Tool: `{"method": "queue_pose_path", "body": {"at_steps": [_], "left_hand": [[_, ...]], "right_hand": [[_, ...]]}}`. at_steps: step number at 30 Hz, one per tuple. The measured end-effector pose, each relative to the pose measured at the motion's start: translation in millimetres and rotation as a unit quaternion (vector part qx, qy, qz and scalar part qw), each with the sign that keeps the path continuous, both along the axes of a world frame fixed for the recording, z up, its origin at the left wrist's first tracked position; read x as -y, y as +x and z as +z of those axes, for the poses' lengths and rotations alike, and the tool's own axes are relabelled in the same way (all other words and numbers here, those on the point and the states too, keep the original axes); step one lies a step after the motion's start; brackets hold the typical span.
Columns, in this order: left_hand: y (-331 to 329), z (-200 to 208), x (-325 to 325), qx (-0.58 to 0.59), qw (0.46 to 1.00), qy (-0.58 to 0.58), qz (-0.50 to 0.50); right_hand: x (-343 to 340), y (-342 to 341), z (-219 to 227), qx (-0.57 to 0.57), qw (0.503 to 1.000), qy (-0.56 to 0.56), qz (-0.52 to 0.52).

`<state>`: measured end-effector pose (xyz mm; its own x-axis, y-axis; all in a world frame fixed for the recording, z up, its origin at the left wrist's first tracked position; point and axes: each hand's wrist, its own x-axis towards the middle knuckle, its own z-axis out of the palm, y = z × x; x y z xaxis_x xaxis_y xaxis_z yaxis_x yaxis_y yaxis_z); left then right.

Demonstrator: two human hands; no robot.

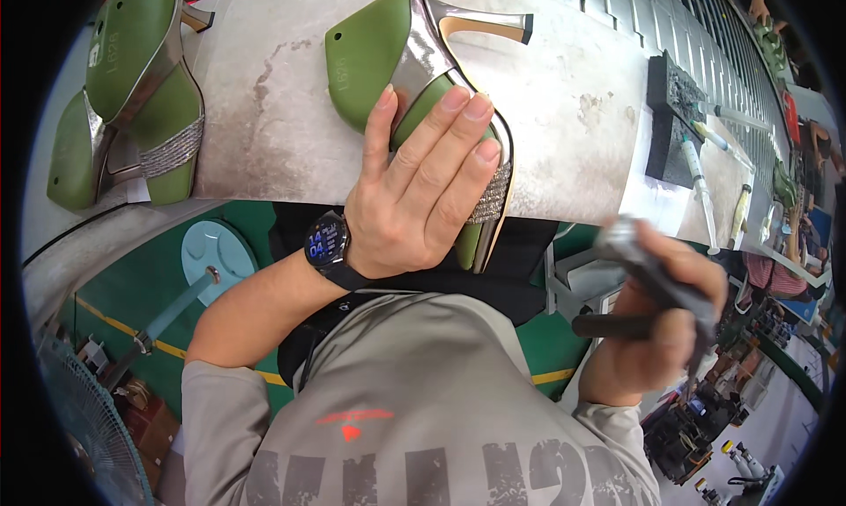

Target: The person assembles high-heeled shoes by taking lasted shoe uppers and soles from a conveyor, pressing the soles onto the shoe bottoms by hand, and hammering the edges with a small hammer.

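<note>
A green high-heeled shoe (361, 57) with a metallic heel and a glittering strap lies on its side at the bench edge, sole toward me, its toe end upper left. My left hand (423, 180) lies across its middle, fingers long over the shoe and holding it down; the thumb is hidden. Over at the right, beyond the bench edge, my right hand (661, 312) is wrapped round a dark tool (656, 273) with a silvery end, smeared by motion. The tool's exact kind cannot be made out, and it is apart from the shoe.
More green heeled shoes (132, 48) lie at the bench's left. A black foam block (670, 118) and several syringes (696, 171) are at its right. Beyond runs a roller conveyor (617, 4). A light-blue stool (211, 251) and a fan (88, 427) stand low left. Other people are far right.
</note>
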<state>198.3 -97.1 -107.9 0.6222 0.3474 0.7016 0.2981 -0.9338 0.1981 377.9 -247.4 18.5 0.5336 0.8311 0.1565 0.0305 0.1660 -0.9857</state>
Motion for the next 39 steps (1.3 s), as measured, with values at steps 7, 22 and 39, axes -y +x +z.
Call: {"method": "queue_pose_path", "body": {"at_steps": [7,22,39], "left_hand": [[6.9,6.0,9.9,0.056,0.997,-0.043,0.021],[4.8,6.7,11.6,0.037,0.998,-0.046,0.025],[2.6,2.5,4.1,0.052,0.996,-0.063,0.044]], "right_hand": [[-37.3,-6.0,-24.2,0.088,0.988,-0.06,0.112],[-44.6,2.1,-18.3,0.044,0.986,-0.08,0.141],[-67.6,22.5,8.4,0.057,0.997,0.04,0.024]]}}
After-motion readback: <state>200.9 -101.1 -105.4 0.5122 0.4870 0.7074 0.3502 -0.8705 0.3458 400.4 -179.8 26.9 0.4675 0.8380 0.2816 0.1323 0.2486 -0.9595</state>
